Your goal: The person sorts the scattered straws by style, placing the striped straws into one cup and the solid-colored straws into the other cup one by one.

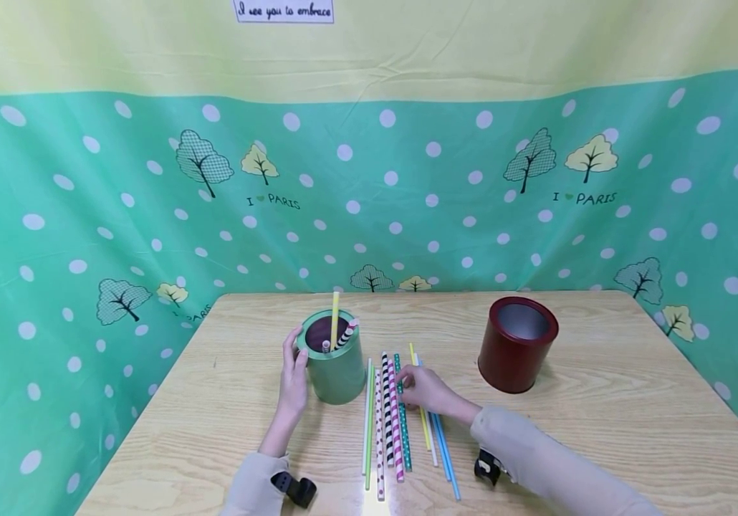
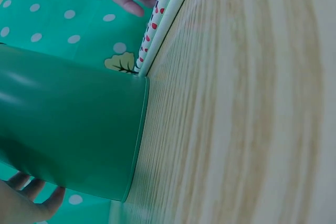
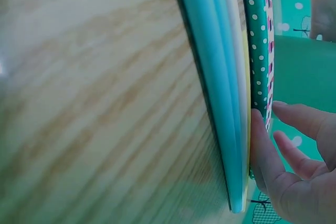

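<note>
My left hand [image 1: 293,376] holds the left side of a green can [image 1: 338,376], fingers and thumb curved against its wall near the rim. In the left wrist view, its fingers show at the side of the green can [image 2: 68,124]. A yellow straw [image 1: 334,319] and a black-striped straw [image 1: 345,334] stick up from the can, among others. My right hand [image 1: 427,390] pinches a green straw with white dots [image 1: 404,437] in the row on the table. In the right wrist view, thumb and forefinger lie on either side of the green dotted straw [image 3: 257,51].
Beside the can lie several straws, including a red-dotted one [image 1: 379,444], a pink-striped one [image 1: 396,430] and blue ones [image 1: 445,451]. A dark red can [image 1: 516,351] stands at the back right of the wooden table [image 1: 601,401]. A green dotted cloth [image 1: 433,186] hangs behind.
</note>
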The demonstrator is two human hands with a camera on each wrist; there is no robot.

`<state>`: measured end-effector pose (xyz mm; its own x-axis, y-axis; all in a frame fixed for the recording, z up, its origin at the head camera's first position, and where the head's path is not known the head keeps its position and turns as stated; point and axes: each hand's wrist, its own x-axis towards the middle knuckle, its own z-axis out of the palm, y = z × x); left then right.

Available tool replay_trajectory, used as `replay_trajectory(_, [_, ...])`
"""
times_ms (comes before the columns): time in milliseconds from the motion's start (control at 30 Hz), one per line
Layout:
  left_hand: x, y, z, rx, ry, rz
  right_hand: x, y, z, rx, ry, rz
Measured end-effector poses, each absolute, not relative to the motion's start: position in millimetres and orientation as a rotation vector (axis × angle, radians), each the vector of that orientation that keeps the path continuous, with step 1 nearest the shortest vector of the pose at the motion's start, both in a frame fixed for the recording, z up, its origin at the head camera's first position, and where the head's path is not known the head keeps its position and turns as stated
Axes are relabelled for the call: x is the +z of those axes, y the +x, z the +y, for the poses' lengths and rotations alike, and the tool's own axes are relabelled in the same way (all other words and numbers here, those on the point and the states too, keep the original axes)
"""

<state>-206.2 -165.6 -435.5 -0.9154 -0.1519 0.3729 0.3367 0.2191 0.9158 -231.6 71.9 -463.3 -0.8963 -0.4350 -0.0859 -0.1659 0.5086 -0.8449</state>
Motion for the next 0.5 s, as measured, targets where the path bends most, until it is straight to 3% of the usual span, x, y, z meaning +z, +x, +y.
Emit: replay_trajectory(500, [-425.7,-200.1,-161.2,-1.742,-0.158,-2.122,-466.2,-229.5,70.1,-1.366,-0.492,2.450])
